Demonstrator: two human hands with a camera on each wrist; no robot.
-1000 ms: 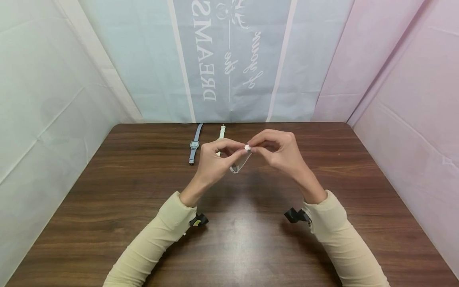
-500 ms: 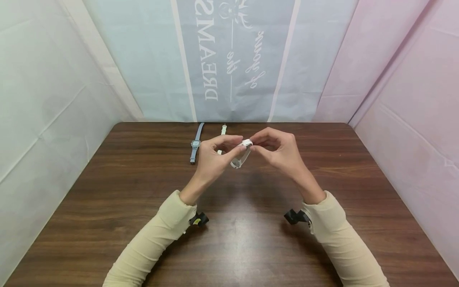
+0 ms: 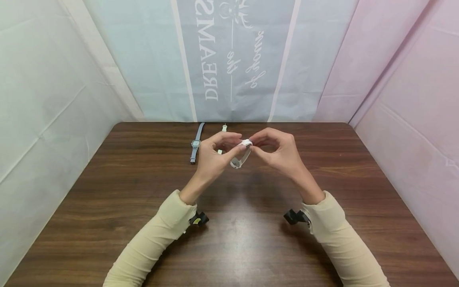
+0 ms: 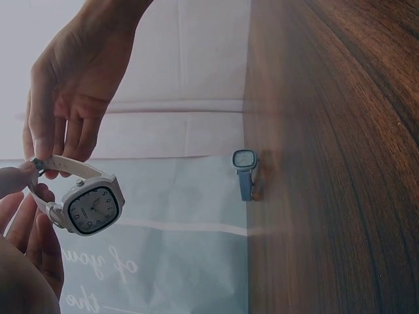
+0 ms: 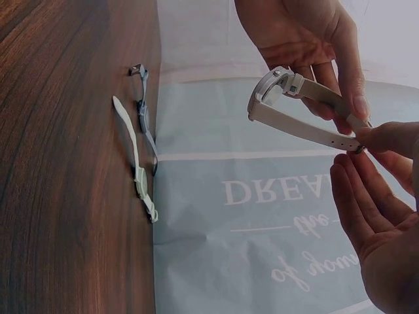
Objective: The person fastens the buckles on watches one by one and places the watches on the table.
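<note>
Above the table, both hands hold a white wristwatch (image 3: 236, 163) with its strap bent into a loop. My left hand (image 3: 213, 157) pinches the strap near the buckle between thumb and fingers. From the other side, the thumb and fingertips of my right hand (image 3: 281, 150) pinch the strap at the same spot. In the left wrist view, the watch's rounded-square dial (image 4: 93, 210) hangs face out below the hands. Strap holes show close to the buckle (image 5: 357, 150) in the right wrist view; the fingers partly hide the buckle.
A blue watch (image 3: 195, 144) lies flat at the back of the brown wooden table (image 3: 143, 191). Beside it lies a pale green watch (image 5: 141, 182), partly hidden behind my left hand in the head view. A lettered banner (image 3: 229, 79) hangs behind the table, with pale side walls.
The held watch has turned, so its strap end and the inside of its loop show more than a second ago. The hands stay in nearly the same place.
</note>
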